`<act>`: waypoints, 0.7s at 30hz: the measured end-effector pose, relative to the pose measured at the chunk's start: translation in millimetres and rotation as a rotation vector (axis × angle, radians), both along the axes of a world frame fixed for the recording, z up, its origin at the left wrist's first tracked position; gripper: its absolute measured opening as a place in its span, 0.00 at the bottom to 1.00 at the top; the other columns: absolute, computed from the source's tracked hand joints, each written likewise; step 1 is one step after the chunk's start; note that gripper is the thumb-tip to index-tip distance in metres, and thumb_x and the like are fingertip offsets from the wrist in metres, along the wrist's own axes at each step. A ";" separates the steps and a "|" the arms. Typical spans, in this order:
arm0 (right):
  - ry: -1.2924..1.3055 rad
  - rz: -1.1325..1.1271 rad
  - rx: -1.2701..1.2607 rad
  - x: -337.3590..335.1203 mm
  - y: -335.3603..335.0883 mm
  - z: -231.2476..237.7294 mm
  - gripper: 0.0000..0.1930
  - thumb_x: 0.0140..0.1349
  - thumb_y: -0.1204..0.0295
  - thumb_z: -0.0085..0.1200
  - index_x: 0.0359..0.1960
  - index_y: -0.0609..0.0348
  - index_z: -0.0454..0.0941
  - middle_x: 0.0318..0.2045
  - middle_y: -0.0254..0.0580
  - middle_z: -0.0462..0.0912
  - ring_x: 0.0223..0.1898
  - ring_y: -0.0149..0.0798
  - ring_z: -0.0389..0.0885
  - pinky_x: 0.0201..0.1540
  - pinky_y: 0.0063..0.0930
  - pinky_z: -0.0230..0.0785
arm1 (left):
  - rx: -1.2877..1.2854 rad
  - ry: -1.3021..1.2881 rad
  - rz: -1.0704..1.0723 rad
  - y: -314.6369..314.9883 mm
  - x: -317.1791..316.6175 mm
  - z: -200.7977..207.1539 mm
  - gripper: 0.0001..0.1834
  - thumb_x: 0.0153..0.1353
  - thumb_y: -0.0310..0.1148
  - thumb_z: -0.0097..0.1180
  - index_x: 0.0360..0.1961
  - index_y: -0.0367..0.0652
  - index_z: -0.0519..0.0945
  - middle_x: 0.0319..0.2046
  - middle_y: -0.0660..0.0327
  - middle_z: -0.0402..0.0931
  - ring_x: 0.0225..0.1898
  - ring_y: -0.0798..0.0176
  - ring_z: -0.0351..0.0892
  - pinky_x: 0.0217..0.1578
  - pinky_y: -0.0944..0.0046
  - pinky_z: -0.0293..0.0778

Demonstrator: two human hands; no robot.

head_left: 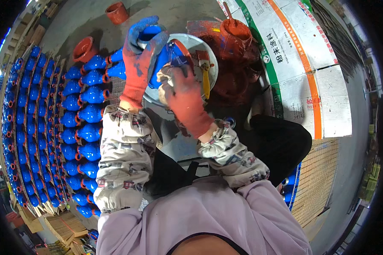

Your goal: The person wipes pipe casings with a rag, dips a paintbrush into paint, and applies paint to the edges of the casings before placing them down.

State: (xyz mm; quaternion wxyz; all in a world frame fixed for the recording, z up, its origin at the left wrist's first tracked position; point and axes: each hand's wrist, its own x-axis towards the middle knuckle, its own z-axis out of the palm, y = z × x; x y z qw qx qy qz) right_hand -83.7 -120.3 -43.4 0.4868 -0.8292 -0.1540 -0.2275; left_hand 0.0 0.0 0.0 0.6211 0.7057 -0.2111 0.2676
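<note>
Over a pale round basin [152, 98], I hold a glossy blue metal fitting, probably a valve body [162, 59], with a red-painted flange rim. My left hand [141, 57], in a red and blue stained glove, is closed around its upper neck. My right hand [184, 91], in a red glove, is closed on what looks like a crumpled pale rag [167, 75] and presses it to the fitting's near side. Its fingertips are partly hidden. A paintbrush [206, 80] with a yellow handle and red bristles rests in the basin, right of the fitting.
Rows of blue fittings [90, 131] with red ends stand at left. A red-coated paint pot [236, 36] is beyond the basin at right, near flattened cardboard [298, 55]. Two red buckets, one nearer [84, 49] and one farther [117, 13], lie on the floor.
</note>
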 end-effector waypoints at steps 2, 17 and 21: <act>0.002 -0.118 -0.142 -3.4 4.7 1.0 0.17 0.55 0.72 0.58 0.46 0.57 0.72 0.45 0.54 0.76 0.41 0.60 0.78 0.44 0.46 0.72 | -0.166 0.054 -0.107 -3.8 1.9 2.4 0.19 0.57 0.23 0.58 0.52 0.38 0.75 0.42 0.63 0.78 0.42 0.71 0.76 0.49 0.70 0.71; 0.543 0.483 1.261 -71.3 -130.0 18.3 0.23 0.61 0.69 0.53 0.58 0.63 0.71 0.52 0.43 0.78 0.52 0.39 0.78 0.58 0.33 0.68 | -0.189 -0.014 0.237 19.2 -59.6 17.7 0.32 0.64 0.37 0.51 0.66 0.37 0.59 0.58 0.50 0.67 0.56 0.57 0.69 0.59 0.61 0.63; 0.465 0.629 1.336 -79.1 -144.4 6.3 0.32 0.60 0.58 0.56 0.61 0.66 0.65 0.60 0.47 0.71 0.58 0.41 0.73 0.62 0.36 0.65 | -0.085 0.261 0.117 -3.5 -139.7 26.5 0.20 0.63 0.32 0.50 0.54 0.32 0.72 0.51 0.51 0.74 0.53 0.60 0.72 0.57 0.62 0.65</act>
